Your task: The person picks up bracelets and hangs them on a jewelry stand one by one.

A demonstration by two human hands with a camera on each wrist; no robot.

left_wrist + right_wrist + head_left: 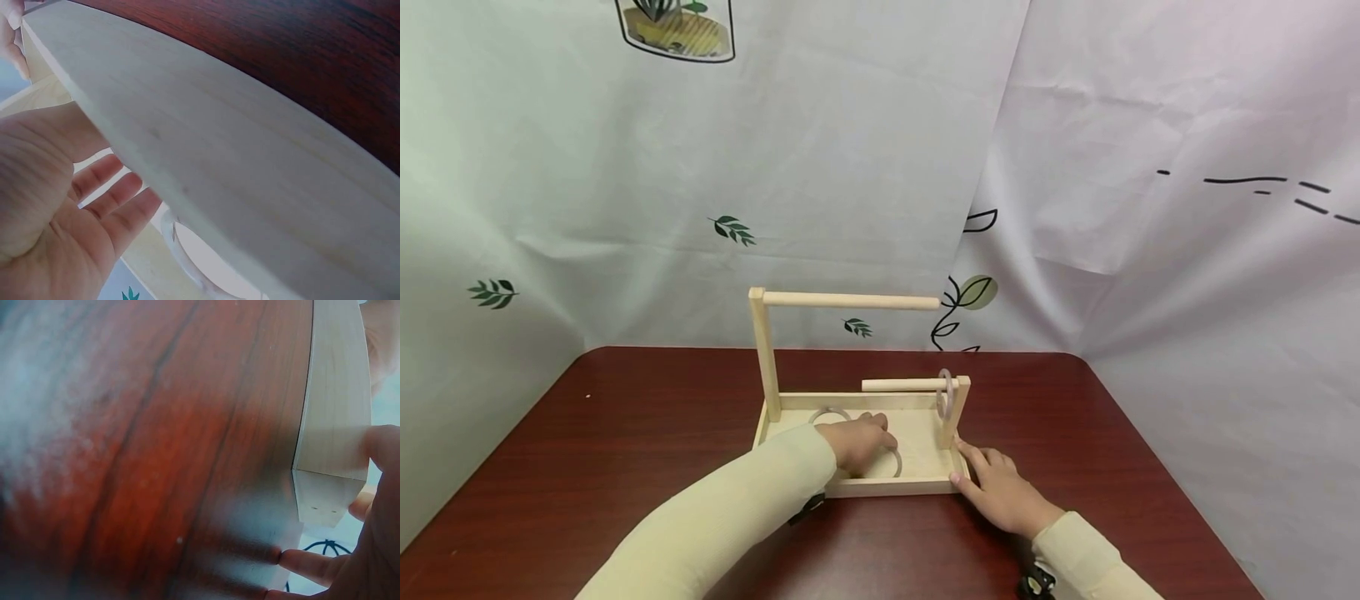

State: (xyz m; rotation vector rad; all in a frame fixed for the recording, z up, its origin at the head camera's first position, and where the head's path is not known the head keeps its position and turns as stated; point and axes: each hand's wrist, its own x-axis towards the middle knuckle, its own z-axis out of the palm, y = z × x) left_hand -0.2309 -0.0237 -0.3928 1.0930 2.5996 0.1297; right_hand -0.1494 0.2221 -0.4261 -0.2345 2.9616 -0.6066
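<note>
A shallow wooden tray stand (pixel 895 487) sits on the table, with a tall post and bar at its left end and a short post and peg at its right. My left hand (pixel 859 442) reaches down inside the tray, its fingertips over a pale ring (pixel 898 463). The front wall hides the thumb's tip in the left wrist view, so I cannot tell whether it pinches that ring. Another ring (pixel 190 259) lies further left in the tray. A third ring (pixel 945 396) hangs on the short peg. My right hand (pixel 1000 492) touches the tray's front right corner, fingers spread and fairly straight.
The tall post (pixel 765 358) carries a long bar (pixel 850 301) above the tray, free at its right end. The short peg (pixel 895 385) points left. A dark red table (pixel 647 433) runs back to a pale printed curtain (pixel 850 167).
</note>
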